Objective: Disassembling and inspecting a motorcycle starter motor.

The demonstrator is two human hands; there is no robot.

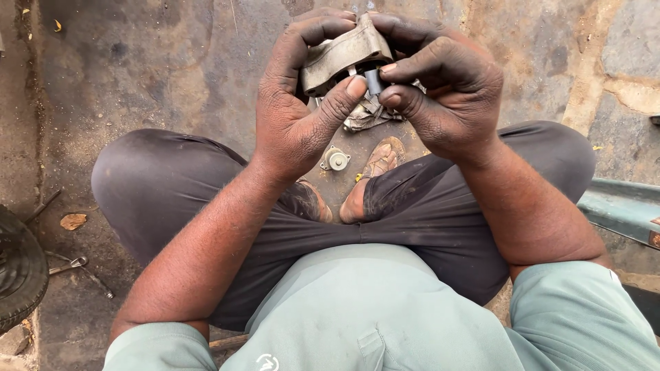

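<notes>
Grimy left hand (292, 103) grips a dull cast-metal housing (344, 55); right hand (440, 89) fingers pinch its smooth dark cylindrical stub (374, 81) above the stained concrete floor (172, 69).

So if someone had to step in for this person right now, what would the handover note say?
Left hand: grips the dirty grey cast-metal housing from its left side, thumb pressed near the small dark cylindrical pin.
Right hand: steadies the housing from the right, with fingertips pinching the pin at its lower edge.
On the stained concrete ground between the feet: a small round silver metal fitting and a crumpled grey rag.
A slim metal spanner lies at far left, beside a black tyre.
Done or left: the pin sits partly in the housing; whether it is seated cannot be told.
</notes>
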